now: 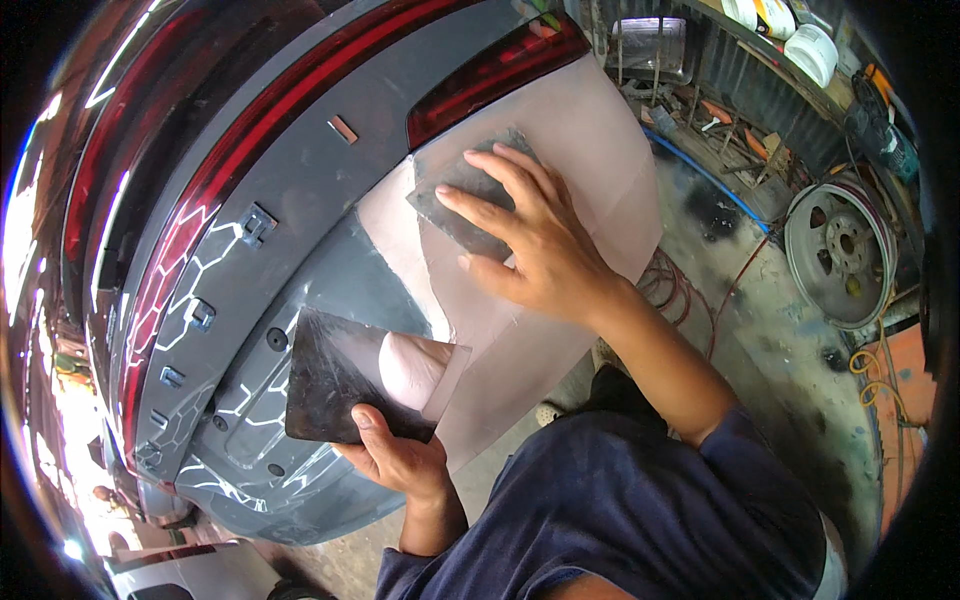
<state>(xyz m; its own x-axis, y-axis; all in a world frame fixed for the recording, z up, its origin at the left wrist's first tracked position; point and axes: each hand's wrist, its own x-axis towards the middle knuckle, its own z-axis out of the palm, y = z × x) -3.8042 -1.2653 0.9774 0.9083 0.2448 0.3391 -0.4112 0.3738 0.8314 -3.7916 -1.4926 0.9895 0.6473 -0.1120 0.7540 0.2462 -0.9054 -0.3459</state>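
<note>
My left hand (pixel 400 455) grips the lower edge of a dark flat mixing board (pixel 325 385), thumb on top. A smooth mound of pinkish body filler (pixel 405 375) sits on its right half, beside a pale strip at the edge. Higher up, my right hand (pixel 545 235) has its fingers and thumb over a dark grey flat spreader (pixel 470 210), which lies against the car's rear side panel (pixel 605 160). Pale pink filler (pixel 400 215) covers that panel, with a ragged edge beside the grey bodywork. Just above the spreader is a red tail light (pixel 495 85).
The grey tailgate (pixel 300 170) with its clips and red light strip fills the left. On the right are a wheel rim (pixel 835 250), a blue hose (pixel 705 175), cluttered tools, a power tool (pixel 890 145) and white containers (pixel 810 55).
</note>
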